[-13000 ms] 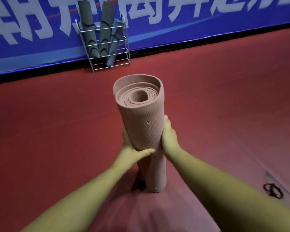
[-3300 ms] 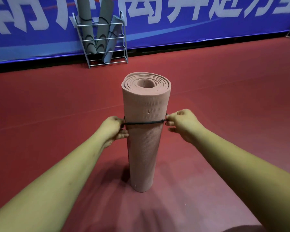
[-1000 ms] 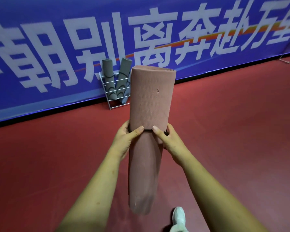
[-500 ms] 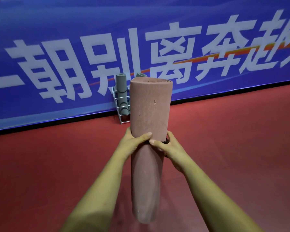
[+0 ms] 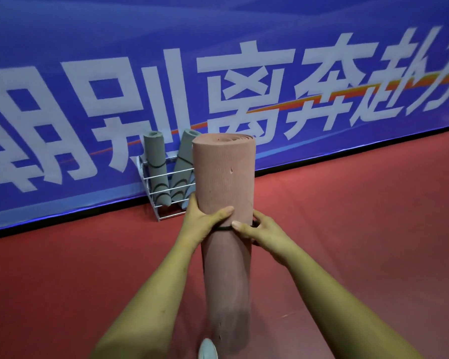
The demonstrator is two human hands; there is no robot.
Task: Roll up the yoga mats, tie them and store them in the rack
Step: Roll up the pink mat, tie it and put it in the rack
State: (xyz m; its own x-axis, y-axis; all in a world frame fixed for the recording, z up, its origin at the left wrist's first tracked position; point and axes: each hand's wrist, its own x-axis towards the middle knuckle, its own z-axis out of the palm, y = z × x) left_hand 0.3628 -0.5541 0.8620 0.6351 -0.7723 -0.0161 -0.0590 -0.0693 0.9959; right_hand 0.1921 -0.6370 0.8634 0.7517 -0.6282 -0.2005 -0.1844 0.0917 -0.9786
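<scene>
Left hand (image 5: pixel 205 224) wraps the pink mat roll (image 5: pixel 224 182) from its left side, thumb laid flat across the front. Right hand (image 5: pixel 266 234) grips from the roll's right side, thumb tip nearly meeting the other. Both hands are curled round the roll; the fingers go behind it and I cannot see them.

Roll is upright, held clear of the red floor (image 5: pixel 347 229). A black band (image 5: pixel 223 228) circles it at hand level; only a short stretch shows between the thumbs. I cannot make out any knot.

Hard to read:
- Lower end of the roll is blurred.
- White shoe tip (image 5: pixel 207 349) beside that end, cut by the frame edge.
- Wire rack (image 5: pixel 166 189) stands behind and left of the roll; its right part is hidden by the roll.
- Two grey mats (image 5: pixel 154 164) lean in the rack. The left one shows in full; the other is partly behind the roll.
- Blue banner (image 5: pixel 244 73) behind the roll; its white lettering runs off both sides.

Against earlier frames: three seconds back the roll stood on the floor with the hands pulling the band at its sides. Half a second back the rack was smaller and mostly covered by the roll; now more of it shows on the roll's left.
</scene>
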